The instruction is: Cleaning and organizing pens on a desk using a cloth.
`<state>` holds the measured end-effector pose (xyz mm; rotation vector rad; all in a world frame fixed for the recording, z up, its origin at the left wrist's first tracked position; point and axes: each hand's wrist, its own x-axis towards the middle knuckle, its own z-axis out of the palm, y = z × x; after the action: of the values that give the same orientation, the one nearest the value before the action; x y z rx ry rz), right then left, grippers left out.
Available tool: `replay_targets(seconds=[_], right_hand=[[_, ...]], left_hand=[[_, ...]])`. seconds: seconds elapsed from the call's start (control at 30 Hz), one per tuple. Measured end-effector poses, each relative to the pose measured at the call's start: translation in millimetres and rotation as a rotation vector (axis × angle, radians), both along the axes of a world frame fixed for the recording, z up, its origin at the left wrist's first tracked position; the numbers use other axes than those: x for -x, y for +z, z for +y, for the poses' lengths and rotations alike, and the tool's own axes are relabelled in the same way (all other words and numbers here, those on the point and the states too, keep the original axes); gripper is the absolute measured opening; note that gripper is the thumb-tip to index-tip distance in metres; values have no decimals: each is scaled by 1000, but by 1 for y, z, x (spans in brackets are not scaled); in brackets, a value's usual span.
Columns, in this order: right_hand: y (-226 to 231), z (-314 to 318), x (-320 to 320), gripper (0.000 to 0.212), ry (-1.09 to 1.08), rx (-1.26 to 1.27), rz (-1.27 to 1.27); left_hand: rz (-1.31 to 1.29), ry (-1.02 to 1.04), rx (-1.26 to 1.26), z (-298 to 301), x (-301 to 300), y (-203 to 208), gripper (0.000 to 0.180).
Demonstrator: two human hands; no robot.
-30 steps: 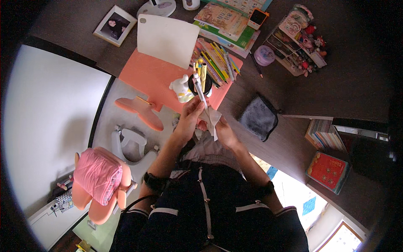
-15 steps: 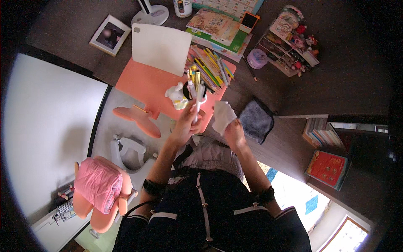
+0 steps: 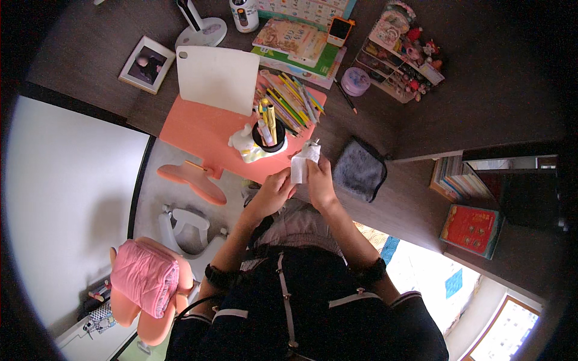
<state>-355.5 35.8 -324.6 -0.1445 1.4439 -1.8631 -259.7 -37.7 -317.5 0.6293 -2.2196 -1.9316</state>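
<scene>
A white tissue [image 3: 299, 170] is pinched in my right hand [image 3: 321, 185], folded about a slim pen. Only the pen's tip [image 3: 316, 142] shows, sticking out past the tissue's top edge. Beside the tissue's lower edge, my left hand [image 3: 272, 194] is closed around the pen's other end, which its fingers hide. Just beyond my hands stands a white animal-shaped pen holder [image 3: 243, 144] with a black round cup, holding several pens [image 3: 268, 117] upright. Both hands are above the near edge of the coral-pink desk mat [image 3: 198, 123].
Loose coloured pencils [image 3: 292, 102] lie beside a white tablet-like panel [image 3: 217, 78]. A dark fluffy pouch [image 3: 360, 168] is right of my hands. Books [image 3: 301, 45], a round lilac tin [image 3: 355, 81] and a trinket rack [image 3: 400, 54] stand farther back. A pink-cushioned chair [image 3: 147, 277] is at left.
My left hand has lowered the pen from in front of the holder toward me. My right hand has moved left, bringing the tissue around the pen. The whole view has shifted slightly.
</scene>
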Motion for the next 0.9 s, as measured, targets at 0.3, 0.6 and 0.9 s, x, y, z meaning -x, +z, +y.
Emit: replay_targets(seconds=[0.3, 0.6, 0.9], right_hand=[[-14, 38, 73, 21, -179, 22, 36], [3, 31, 8, 30, 180, 219, -48], [-10, 19, 2, 15, -153, -15, 54]], left_hand=[[55, -37, 84, -2, -4, 14, 18], [123, 66, 140, -5, 4, -1, 25], [172, 5, 324, 5, 11, 6, 19]])
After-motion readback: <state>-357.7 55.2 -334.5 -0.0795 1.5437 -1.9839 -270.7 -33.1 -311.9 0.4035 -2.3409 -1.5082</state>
